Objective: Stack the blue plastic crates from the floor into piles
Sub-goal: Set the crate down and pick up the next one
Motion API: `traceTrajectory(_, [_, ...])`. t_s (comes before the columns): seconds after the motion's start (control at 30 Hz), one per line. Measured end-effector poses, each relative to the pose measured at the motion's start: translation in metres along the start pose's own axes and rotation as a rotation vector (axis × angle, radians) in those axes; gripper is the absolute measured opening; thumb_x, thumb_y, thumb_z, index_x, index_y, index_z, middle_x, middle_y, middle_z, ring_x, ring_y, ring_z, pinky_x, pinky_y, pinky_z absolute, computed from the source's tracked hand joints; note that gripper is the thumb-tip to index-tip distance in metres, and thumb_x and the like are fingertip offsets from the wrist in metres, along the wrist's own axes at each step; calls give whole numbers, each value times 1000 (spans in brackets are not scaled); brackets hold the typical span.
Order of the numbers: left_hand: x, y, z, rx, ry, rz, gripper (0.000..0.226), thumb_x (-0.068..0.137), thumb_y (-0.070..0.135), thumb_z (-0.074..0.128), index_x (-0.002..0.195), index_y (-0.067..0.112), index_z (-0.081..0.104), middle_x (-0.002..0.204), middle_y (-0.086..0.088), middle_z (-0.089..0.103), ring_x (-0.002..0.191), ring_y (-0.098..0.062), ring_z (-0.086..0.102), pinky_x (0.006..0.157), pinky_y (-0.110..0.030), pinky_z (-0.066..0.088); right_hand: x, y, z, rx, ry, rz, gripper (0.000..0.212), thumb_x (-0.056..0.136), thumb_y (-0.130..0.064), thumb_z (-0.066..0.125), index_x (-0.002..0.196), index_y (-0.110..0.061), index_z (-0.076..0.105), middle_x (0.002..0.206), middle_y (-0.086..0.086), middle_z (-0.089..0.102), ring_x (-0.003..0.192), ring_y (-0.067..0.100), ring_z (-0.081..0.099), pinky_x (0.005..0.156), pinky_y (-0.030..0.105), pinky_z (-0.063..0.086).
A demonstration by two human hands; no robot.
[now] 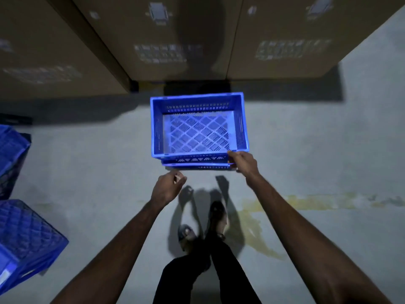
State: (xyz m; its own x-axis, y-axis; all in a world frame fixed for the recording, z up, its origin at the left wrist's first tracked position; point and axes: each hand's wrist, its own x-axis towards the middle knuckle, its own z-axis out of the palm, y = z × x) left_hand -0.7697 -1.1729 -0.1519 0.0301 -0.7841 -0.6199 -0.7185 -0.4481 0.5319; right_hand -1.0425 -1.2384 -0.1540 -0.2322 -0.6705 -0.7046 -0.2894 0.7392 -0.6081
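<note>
A blue plastic crate (198, 102) with a lattice bottom sits open side up in the middle, on top of another blue crate whose rim (197, 166) shows just below its near edge. My right hand (242, 161) grips the near right corner of the top crate. My left hand (167, 187) hovers just short of the near left corner, fingers loosely curled, holding nothing. Two more blue crates (28, 235) (9, 148) lie at the left edge of the view.
Large cardboard boxes (179, 40) stand right behind the stacked crates, with another (43, 51) at the back left. The grey concrete floor (317, 150) has a yellow stain at the right. My feet (217, 213) stand just behind the crates.
</note>
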Motion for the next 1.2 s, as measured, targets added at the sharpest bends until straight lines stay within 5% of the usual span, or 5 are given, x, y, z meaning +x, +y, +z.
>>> traceTrajectory(0.13, [70,-23,35,63,28,39,57,79,69,56,104,19,64,97,0,72,91,-23,67,80,-37,52,82,30,26,-370,-39,-150,30,85,-49,68,93,-21,67,76,-8,68,88,19,66,83,35,52])
traceTrajectory(0.43, [205,-69,80,603,137,264,78,79,52,77,143,20,46,141,-8,55,128,-33,51,103,-49,41,179,97,93,-879,-64,-667,67,80,-51,72,133,-13,56,129,10,63,121,33,56,94,42,46])
traceTrajectory(0.7, [247,-95,121,725,75,303,72,106,50,40,164,21,9,172,-6,9,158,-29,8,126,-52,8,225,130,122,-1156,10,-743,74,99,-48,51,159,-16,24,165,5,26,152,26,24,122,49,20])
traceTrajectory(0.97, [250,-111,127,751,228,392,69,95,2,44,160,15,26,163,-15,33,150,-38,29,120,-55,25,241,146,132,-1218,174,-827,50,101,-28,52,148,-14,40,155,7,44,143,31,40,113,51,36])
traceTrajectory(1.2, [242,-118,133,808,265,417,65,93,4,33,158,12,33,152,-19,48,140,-43,44,112,-56,35,234,156,130,-1250,206,-867,37,96,-13,63,131,-13,49,150,7,50,138,35,47,108,52,40])
